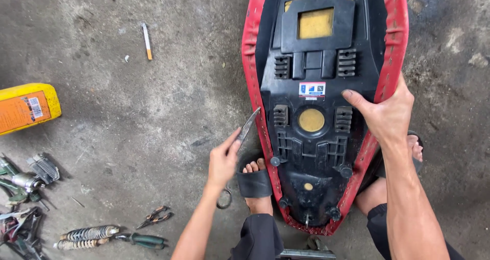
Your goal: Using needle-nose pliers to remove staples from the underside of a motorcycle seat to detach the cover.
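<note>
An upturned motorcycle seat (311,153) lies on the concrete floor, black plastic base up, with a red cover folded over its edges. My right hand (385,114) grips the seat's right edge, thumb pressed on the black base. My left hand (223,160) holds a pair of scissors (248,127) by the handle, the closed blades pointing up at the red cover's left edge. My feet in black sandals (255,181) rest under the seat's narrow near end.
A yellow and orange container (28,107) lies at the left. Two coil springs (87,237), green-handled pliers (143,239), small snips (154,217) and metal parts (25,178) sit at the lower left. A cigarette (147,40) lies on the floor.
</note>
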